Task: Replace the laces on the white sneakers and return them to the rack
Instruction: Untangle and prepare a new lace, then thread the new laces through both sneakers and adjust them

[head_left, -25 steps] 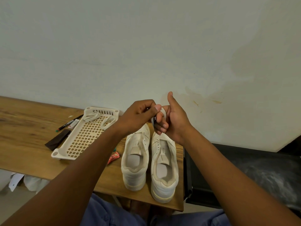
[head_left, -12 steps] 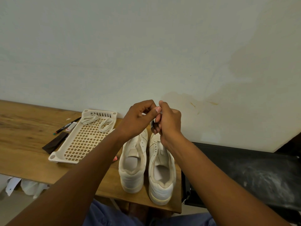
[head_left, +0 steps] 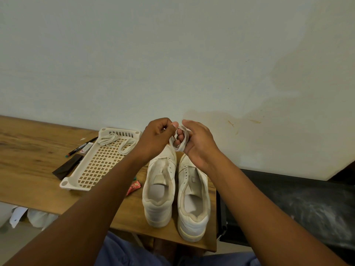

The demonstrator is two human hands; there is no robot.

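Both hands are up over the two white sneakers (head_left: 175, 191) at the near right end of the table (head_left: 28, 169); the left hand (head_left: 156, 139) pinches a white lace (head_left: 181, 140) — the right hand (head_left: 197, 143) has that lace looped round its curled fingers; more laces (head_left: 115, 144) lie in the far end of the tray (head_left: 96, 167), left of the shoes.

Soft, dim, even light is falling across the pale wall (head_left: 172, 54) without glare, shadows are staying faint, and the wide lens is bending the table (head_left: 28, 150) edge toward the frame's borders.
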